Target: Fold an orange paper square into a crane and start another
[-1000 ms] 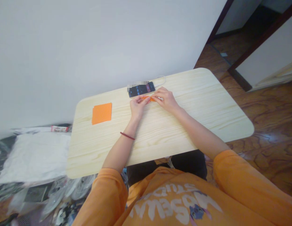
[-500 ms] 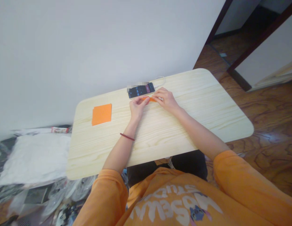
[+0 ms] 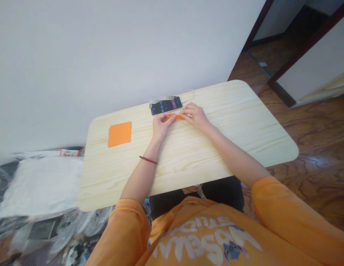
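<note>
A narrow folded strip of orange paper (image 3: 176,117) lies on the light wooden table (image 3: 244,125), pinched between both hands. My left hand (image 3: 161,125) grips its left end with closed fingers. My right hand (image 3: 195,115) presses and holds its right end, fingers curled. Most of the strip is hidden under the fingers. A red bead bracelet sits on my left wrist.
A black phone (image 3: 166,106) with a lit screen lies just beyond the hands, a white cable running from it. A stack of orange square paper (image 3: 120,134) lies at the table's left. White bags and clutter sit on the floor at left. Wooden floor lies to the right.
</note>
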Available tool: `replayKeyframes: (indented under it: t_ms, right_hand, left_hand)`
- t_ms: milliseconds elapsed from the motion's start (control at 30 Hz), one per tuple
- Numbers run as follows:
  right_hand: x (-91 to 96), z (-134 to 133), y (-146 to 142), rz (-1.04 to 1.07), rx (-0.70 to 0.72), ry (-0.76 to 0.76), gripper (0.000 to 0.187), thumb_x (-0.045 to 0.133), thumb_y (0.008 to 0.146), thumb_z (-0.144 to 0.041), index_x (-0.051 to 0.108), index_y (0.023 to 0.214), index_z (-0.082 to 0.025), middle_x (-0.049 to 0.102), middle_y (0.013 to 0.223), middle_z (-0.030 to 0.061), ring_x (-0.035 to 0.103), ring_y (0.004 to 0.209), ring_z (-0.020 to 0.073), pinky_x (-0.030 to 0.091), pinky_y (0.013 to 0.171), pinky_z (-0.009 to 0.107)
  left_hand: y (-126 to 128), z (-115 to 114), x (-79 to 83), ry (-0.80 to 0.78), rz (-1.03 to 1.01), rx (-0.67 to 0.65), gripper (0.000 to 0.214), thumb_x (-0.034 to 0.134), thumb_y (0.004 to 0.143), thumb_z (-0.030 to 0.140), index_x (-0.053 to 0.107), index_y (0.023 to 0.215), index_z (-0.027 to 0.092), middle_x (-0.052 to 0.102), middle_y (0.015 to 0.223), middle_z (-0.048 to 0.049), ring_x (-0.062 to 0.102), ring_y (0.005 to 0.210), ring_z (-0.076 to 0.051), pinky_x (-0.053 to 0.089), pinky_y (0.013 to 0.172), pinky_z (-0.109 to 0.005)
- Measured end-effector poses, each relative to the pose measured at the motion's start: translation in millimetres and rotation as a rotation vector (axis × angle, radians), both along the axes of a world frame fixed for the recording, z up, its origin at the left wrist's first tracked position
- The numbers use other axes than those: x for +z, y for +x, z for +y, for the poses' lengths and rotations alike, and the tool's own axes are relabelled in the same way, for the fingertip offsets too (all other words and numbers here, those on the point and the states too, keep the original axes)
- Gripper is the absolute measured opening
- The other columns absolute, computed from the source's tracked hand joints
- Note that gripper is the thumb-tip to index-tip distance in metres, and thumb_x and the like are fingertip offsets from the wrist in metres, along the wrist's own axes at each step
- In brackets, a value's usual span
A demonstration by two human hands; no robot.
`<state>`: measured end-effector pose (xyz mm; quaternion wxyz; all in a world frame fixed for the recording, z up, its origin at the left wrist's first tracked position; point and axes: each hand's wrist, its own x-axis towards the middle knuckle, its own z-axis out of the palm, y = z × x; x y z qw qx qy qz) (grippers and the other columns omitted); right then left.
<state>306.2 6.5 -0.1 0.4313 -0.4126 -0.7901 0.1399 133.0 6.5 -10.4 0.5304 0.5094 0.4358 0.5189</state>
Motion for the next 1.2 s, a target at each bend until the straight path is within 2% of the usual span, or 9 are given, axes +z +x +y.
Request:
replayKeyframes:
  t_ms: [167, 333, 600, 800, 900, 1067, 1200]
  right_hand:
    - [-0.8, 0.6, 0.5, -0.017, 0.021, -0.002, 0.024, 0.055, 0.087, -0.033, 0.07, 0.075, -0.02, 0.065, 0.077, 0.006, 0.054, 0.078, 0.0199, 0.042, 0.074, 0.036]
    - [-0.7, 1.5, 1.2, 0.022, -0.006, -0.095, 0.022, 0.059, 0.084, -0.035, 0.07, 0.073, -0.019, 0.063, 0.073, 0.0048, 0.054, 0.075, 0.0187, 0.042, 0.072, 0.033]
    - [-3.2, 4.6, 5.1, 0.207, -0.104, -0.26, 0.018, 0.064, 0.078, -0.032, 0.069, 0.072, -0.016, 0.063, 0.072, 0.0027, 0.049, 0.063, 0.0127, 0.037, 0.06, 0.027]
    - [-2.0, 3.2, 0.3, 0.298, -0.066, -0.362, 0.021, 0.067, 0.075, -0.036, 0.071, 0.079, -0.016, 0.067, 0.076, 0.0037, 0.056, 0.068, 0.0134, 0.039, 0.058, 0.025]
    - [-1.0, 2.2, -0.4, 0.305, -0.06, -0.367, 0.022, 0.069, 0.072, -0.037, 0.071, 0.079, -0.015, 0.067, 0.075, 0.0041, 0.055, 0.064, 0.0129, 0.039, 0.057, 0.025]
    - [-0.8, 1.6, 0.4, 0.299, -0.069, -0.343, 0.023, 0.068, 0.072, -0.037, 0.071, 0.078, -0.015, 0.067, 0.072, 0.0042, 0.052, 0.059, 0.0117, 0.039, 0.057, 0.026]
    - [1.4, 0.3, -0.1, 0.292, -0.051, -0.316, 0.022, 0.068, 0.072, -0.036, 0.071, 0.076, -0.015, 0.067, 0.071, 0.004, 0.052, 0.059, 0.0114, 0.039, 0.057, 0.026]
  left_hand:
    - [-2.5, 0.2, 2.7, 0.02, 0.061, -0.017, 0.024, 0.079, 0.061, 0.035, 0.072, 0.074, 0.016, 0.07, 0.077, -0.0049, 0.062, 0.068, -0.014, 0.051, 0.071, -0.029]
    - [-1.6, 0.9, 1.6, 0.01, 0.037, -0.054, 0.021, 0.076, 0.064, 0.035, 0.068, 0.071, 0.016, 0.067, 0.074, -0.0031, 0.061, 0.066, -0.013, 0.052, 0.068, -0.028]
    - [-6.1, 7.6, -1.3, -0.015, -0.03, 0.052, 0.026, 0.076, 0.064, 0.037, 0.066, 0.073, 0.015, 0.065, 0.075, -0.0026, 0.061, 0.069, -0.013, 0.052, 0.067, -0.026]
    - [-4.1, 6.7, -0.4, 0.041, -0.037, 0.05, 0.029, 0.076, 0.062, 0.04, 0.064, 0.071, 0.016, 0.062, 0.073, -0.0007, 0.06, 0.069, -0.011, 0.053, 0.066, -0.024]
    - [-3.1, 4.2, 2.0, 0.069, -0.026, 0.056, 0.027, 0.075, 0.064, 0.04, 0.063, 0.072, 0.017, 0.063, 0.075, -0.0004, 0.061, 0.072, -0.011, 0.054, 0.067, -0.025]
    - [-3.1, 1.2, 2.9, 0.123, 0.082, 0.021, 0.031, 0.077, 0.064, 0.037, 0.07, 0.087, 0.019, 0.069, 0.088, -0.004, 0.064, 0.074, -0.014, 0.054, 0.067, -0.027]
    - [-3.9, 3.4, -2.0, 0.161, 0.174, 0.003, 0.027, 0.075, 0.066, 0.038, 0.073, 0.081, 0.016, 0.071, 0.08, -0.006, 0.062, 0.063, -0.013, 0.052, 0.064, -0.027]
